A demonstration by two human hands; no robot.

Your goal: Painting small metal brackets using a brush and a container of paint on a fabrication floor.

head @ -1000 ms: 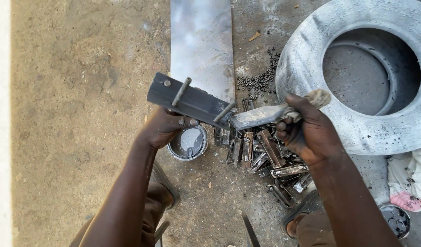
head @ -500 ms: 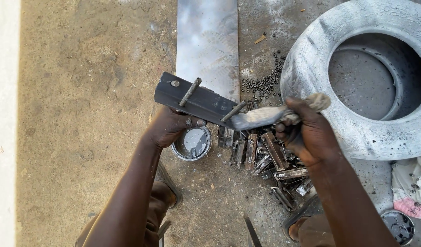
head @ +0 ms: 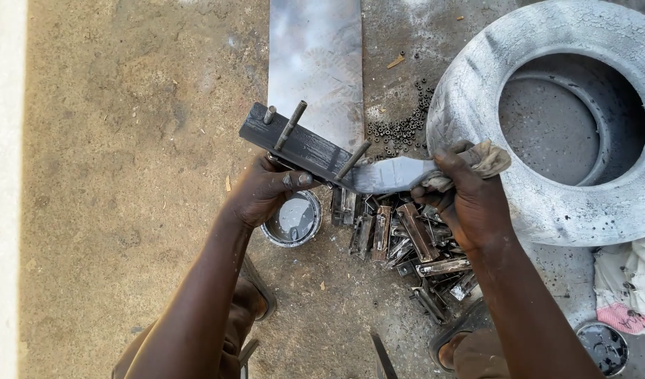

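metal bar (head: 301, 144) — left hand (head: 266, 191) grips

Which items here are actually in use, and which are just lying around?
In use:
- left hand gripping the dark metal bar with bolts
- right hand pressing a grey paint-soaked rag on the bar's end
- small paint tin, open, under the bar

Lying about:
- pile of metal pieces
- painted tyre
- metal sheet
- scattered nuts
- crumpled cloth

Bare sandy ground (head: 126, 140) lies open to the left. To the right, a big grey-painted tyre (head: 547, 203) blocks passage; a heap of dark metal brackets (head: 413, 245) and a small round paint tin (head: 293, 219) crowd the ground below both hands.
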